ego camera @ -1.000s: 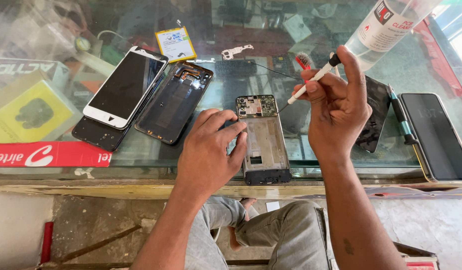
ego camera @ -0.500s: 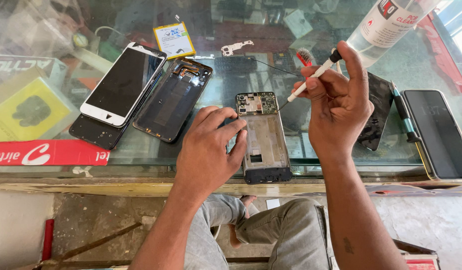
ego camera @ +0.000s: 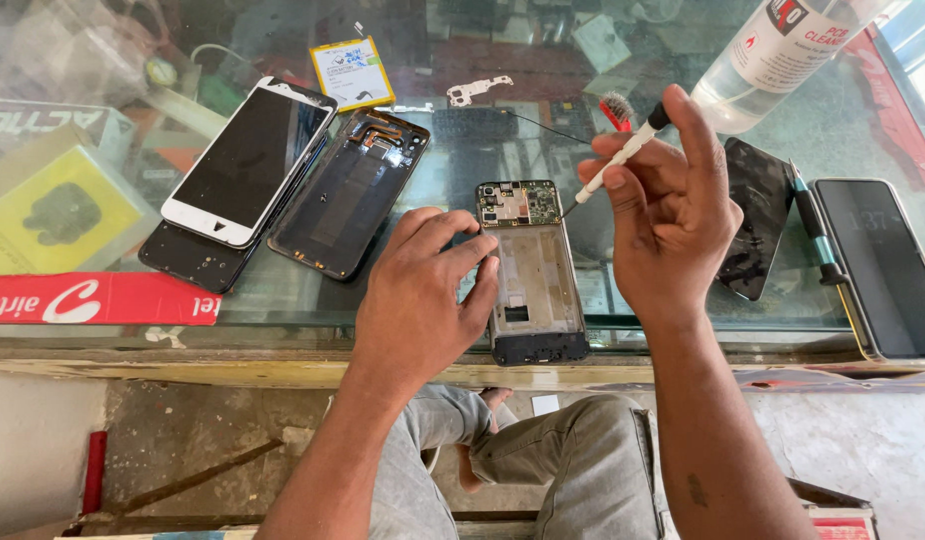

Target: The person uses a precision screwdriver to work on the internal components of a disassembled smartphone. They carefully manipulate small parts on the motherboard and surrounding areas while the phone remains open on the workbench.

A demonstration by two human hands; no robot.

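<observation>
The left hand rests on the glass counter, fingers curled, pinning the opened phone frame at its 3 o'clock. At the frame's 1 o'clock the right hand pinches a slim white screwdriver, tip near the frame's circuit board. A clear bottle stands farther off at 1 o'clock.

Upper left: white-framed phone screen overlapping a dark open phone back shell — yellow battery pack above. Upper right: clear plastic bottle; right edge — black phone.
</observation>
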